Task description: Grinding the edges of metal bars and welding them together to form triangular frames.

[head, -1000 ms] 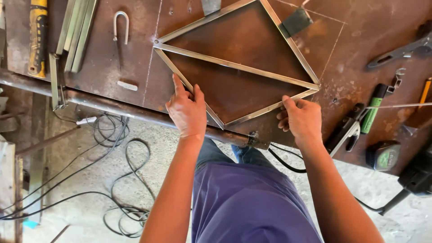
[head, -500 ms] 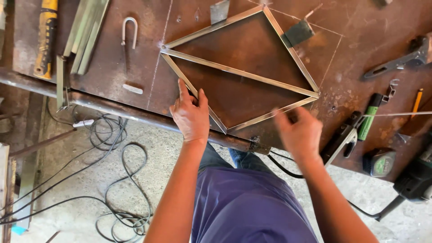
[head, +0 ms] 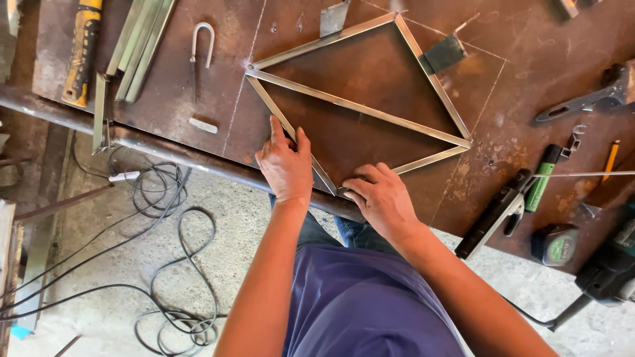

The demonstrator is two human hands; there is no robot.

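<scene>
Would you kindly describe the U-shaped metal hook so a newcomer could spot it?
On the rusty steel table, look left of the diamond-shaped metal frame. The U-shaped hook lies between it and the bundled angle bars, the only curved piece there.

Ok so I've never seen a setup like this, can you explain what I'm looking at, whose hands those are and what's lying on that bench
This is a view from a camera worn on a person's head, looking straight down at their own two bare hands; there is no machine. They stand at a rusty steel workbench. On it lies a diamond-shaped metal frame of thin bars, with one bar across its middle. The left hand rests on the frame's lower left bar, and the right hand presses near its bottom corner. Neither hand lifts anything. Around the frame lie a U-shaped hook, a bundle of angle bars, a yellow-handled tool, a green marker, a pencil and a tape measure. Cables coil on the concrete floor below.
</scene>
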